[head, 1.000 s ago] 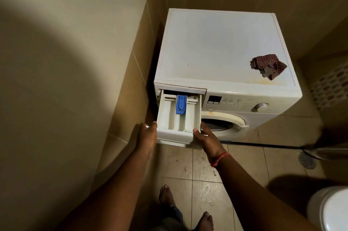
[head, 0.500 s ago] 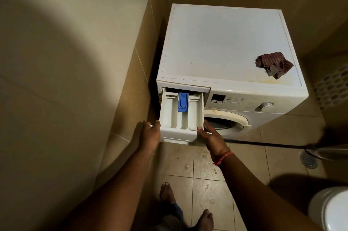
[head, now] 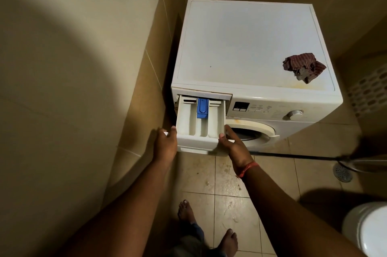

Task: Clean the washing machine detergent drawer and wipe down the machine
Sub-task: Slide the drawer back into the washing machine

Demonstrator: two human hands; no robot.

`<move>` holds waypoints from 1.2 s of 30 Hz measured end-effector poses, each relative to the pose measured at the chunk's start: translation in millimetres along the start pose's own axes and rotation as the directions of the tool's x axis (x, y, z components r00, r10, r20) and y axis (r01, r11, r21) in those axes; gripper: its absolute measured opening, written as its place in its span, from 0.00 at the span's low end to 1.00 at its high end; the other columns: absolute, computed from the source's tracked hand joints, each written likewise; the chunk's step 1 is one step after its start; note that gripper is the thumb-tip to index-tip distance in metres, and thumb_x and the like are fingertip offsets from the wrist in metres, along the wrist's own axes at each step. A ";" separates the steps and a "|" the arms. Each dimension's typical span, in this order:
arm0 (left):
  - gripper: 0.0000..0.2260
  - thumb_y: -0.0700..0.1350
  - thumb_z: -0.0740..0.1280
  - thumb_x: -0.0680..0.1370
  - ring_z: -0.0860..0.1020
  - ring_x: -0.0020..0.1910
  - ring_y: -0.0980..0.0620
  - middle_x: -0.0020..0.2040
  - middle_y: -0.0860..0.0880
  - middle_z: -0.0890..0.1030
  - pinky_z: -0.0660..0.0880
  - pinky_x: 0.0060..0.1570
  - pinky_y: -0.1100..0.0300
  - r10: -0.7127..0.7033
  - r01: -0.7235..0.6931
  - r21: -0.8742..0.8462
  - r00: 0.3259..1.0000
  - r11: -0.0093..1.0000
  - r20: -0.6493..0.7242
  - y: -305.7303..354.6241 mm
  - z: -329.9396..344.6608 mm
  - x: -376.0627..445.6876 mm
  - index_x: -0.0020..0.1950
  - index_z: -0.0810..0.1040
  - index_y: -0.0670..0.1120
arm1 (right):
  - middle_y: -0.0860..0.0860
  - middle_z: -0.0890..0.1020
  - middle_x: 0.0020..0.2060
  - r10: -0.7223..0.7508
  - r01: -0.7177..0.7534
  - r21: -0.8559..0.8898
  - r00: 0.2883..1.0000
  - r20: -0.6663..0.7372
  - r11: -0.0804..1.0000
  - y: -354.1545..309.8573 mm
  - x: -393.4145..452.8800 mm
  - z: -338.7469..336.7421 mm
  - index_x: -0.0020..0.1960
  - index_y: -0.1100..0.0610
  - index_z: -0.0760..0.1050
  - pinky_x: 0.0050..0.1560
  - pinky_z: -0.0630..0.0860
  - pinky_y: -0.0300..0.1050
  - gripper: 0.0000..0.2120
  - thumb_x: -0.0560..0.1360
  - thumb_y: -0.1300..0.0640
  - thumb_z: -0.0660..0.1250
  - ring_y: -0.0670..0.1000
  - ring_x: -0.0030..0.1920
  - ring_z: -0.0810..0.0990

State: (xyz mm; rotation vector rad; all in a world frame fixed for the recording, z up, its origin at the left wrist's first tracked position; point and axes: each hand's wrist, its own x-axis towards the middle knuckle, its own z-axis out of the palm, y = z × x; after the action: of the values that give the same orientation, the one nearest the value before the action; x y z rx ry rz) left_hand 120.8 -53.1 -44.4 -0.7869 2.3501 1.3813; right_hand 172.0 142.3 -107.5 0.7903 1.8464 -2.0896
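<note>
**At the front of the washer, two hands on the drawer**

Sticking out of the machine's top left corner is the white plastic detergent drawer [head: 200,124] with a blue flap [head: 202,108] inside. The left hand [head: 165,145] grips its left front corner, fingers curled on it. The right hand [head: 234,147] holds the right front corner, thumb on top. The white front-loading washing machine [head: 247,47] stands by a tan tiled wall [head: 146,80]. On top, a crumpled reddish striped cloth [head: 303,67] lies near the right edge.
</note>
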 end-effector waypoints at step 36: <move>0.24 0.53 0.72 0.75 0.72 0.62 0.43 0.64 0.42 0.73 0.70 0.52 0.57 0.569 -0.485 0.594 0.821 0.642 0.056 49.2 26.7 77.6 0.64 0.73 0.40 | 0.55 0.79 0.48 -0.640 0.181 -0.974 0.734 0.227 -0.138 -84.4 73.0 5.5 0.55 0.56 0.76 0.48 0.71 0.53 0.18 0.73 0.46 0.70 0.60 0.49 0.76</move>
State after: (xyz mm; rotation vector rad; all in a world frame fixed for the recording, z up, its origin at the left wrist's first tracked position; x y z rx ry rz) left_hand 28.8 -34.3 -62.6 0.0149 3.0233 0.6462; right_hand 67.1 163.7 -75.9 0.0164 3.2944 -0.0562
